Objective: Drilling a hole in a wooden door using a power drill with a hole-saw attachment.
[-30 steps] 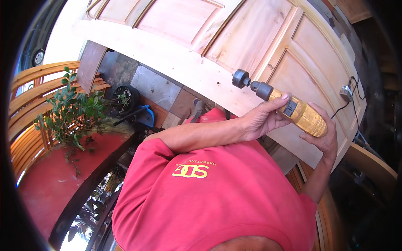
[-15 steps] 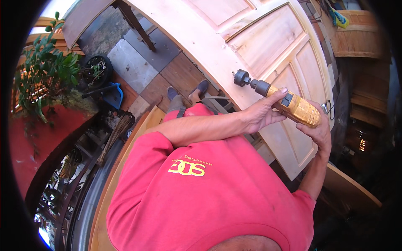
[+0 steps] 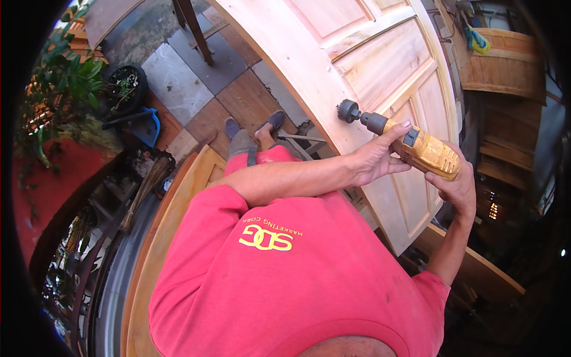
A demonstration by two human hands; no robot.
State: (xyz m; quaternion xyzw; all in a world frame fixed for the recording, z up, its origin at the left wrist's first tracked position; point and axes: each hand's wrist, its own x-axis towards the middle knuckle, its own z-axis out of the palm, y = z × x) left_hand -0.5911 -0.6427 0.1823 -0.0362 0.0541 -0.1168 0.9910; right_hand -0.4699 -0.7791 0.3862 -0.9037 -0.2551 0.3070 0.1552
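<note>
A yellow power drill (image 3: pixel 419 150) is held right of the frame's centre, with a round hole-saw bit (image 3: pixel 348 110) fitted at its dark chuck. The bit is set at, or just beside, the pale edge stile of a large panelled wooden door (image 3: pixel 333 65), which runs from the top centre of the frame down to the right; whether the teeth already touch the wood cannot be told. No cut ring, hole or sawdust is seen on the stile around the bit, so the boring is judged to be at its very start: the tool has been brought to the spot and lined up, while the cut itself is left to be made.

The left hand (image 3: pixel 372 160) is laid against the front of the drill body, its grip wrapped closed on the housing just behind the chuck, the thumb stretched along the top. The right hand (image 3: pixel 457 187) is placed at the rear of the drill, lower right of the tool, its grip closed on the back end; the fingers there are partly hidden by the body, and a trigger finger cannot be made out.

Below, at the frame's centre, stone floor tiles (image 3: pixel 178 77) are seen under the door.
</note>
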